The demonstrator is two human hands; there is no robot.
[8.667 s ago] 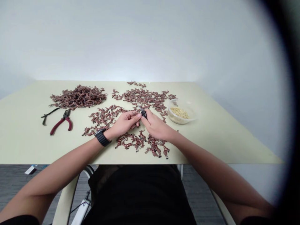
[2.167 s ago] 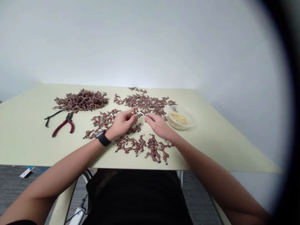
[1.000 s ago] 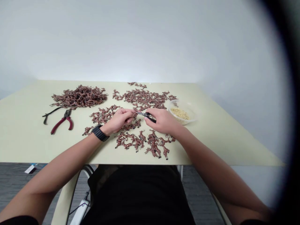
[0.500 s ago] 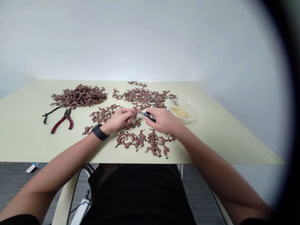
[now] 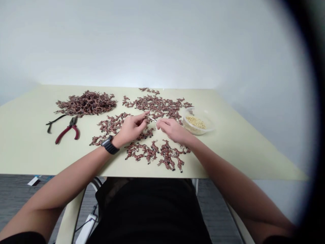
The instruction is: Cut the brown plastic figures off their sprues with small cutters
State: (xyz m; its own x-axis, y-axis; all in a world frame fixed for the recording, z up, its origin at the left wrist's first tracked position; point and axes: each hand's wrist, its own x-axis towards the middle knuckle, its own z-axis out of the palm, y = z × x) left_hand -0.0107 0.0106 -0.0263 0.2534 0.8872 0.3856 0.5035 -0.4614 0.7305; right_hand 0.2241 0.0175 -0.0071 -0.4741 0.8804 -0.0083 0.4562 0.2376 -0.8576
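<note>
Brown deer-like figures (image 5: 157, 104) past counting lie mostly left of one clear bowl (image 5: 194, 130), near which the right hand (image 5: 172, 129) clasps one silver-tipped tool (image 5: 153, 120), with the left hand (image 5: 130, 128), its hold impossible to tell, and one pair of red-handled pliers (image 5: 70, 127) farther left.

Red-hdl pliers (image 5: 68, 130) on tbl (image 5: 254, 149), wht pwr strip (image 5: 86, 229), gray flr (image 5: 15, 200)
</note>
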